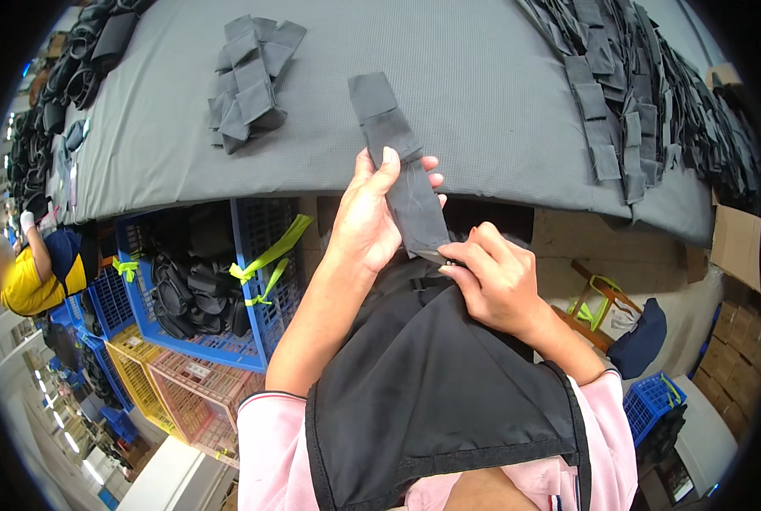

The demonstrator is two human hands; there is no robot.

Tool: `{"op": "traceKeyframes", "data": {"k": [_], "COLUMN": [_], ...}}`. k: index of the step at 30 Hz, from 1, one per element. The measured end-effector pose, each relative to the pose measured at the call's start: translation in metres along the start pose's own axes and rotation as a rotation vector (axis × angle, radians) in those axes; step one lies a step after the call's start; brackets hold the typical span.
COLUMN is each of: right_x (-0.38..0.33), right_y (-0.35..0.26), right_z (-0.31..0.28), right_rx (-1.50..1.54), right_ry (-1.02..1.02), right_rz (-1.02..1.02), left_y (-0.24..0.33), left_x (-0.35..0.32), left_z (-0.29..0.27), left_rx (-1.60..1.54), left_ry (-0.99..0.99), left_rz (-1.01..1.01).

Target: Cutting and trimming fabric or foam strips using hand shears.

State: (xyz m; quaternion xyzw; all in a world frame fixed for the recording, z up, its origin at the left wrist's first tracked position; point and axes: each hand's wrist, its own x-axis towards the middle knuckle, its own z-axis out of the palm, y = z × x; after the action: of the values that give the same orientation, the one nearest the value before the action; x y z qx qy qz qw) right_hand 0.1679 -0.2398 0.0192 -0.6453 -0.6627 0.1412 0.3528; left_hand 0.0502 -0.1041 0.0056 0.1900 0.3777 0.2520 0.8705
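Note:
My left hand (362, 213) grips a long dark grey fabric strip (416, 200), thumb in front and fingertips showing past its right edge. The strip's far end rests over or lies just above the grey-covered table (312, 170), and its near end hangs toward me. At that lower end my right hand (501, 277) is closed in a pinch around a small tool with a thin metal blade (430, 255), perhaps thread snips; its handle is mostly hidden by the fingers. A loose pale thread lies along the strip. Farther left on the table sits a pile of similar strips (248, 81).
Bundles of grey strips (597, 94) crowd the table's right end. Black rounded pieces (82, 85) line its left end. Below left stands a blue crate (257, 247) of black items, with yellow and pink crates (202, 392) nearby. A person in yellow (36, 272) is at far left.

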Motion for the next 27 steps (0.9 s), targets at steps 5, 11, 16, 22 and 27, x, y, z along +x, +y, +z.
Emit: {"op": "traceKeyframes", "data": {"k": [5,11,16,22,27], "right_x": [-0.002,-0.005,-0.020,-0.020,-0.019], "right_y": [0.000,0.005,0.018,0.014,0.012], "right_z": [-0.001,-0.006,-0.010,0.005,0.013], "right_rx": [0.126,0.233,0.466,0.665,0.897], "right_ry": [0.057,0.080,0.135,0.128,0.169], "right_rz": [0.094,0.150,0.402,0.433,0.469], "left_y": [0.001,0.003,0.003,-0.004,-0.006], "left_x": [0.002,0.002,0.005,0.008,0.003], "left_z": [0.001,-0.007,-0.015,-0.019,-0.011], "left_rx": [-0.001,-0.068,-0.185,-0.396,-0.475], "left_ry": [0.020,-0.047,-0.012,-0.066,-0.058], "left_rz": [0.000,0.042,0.066,-0.045,-0.075]}}
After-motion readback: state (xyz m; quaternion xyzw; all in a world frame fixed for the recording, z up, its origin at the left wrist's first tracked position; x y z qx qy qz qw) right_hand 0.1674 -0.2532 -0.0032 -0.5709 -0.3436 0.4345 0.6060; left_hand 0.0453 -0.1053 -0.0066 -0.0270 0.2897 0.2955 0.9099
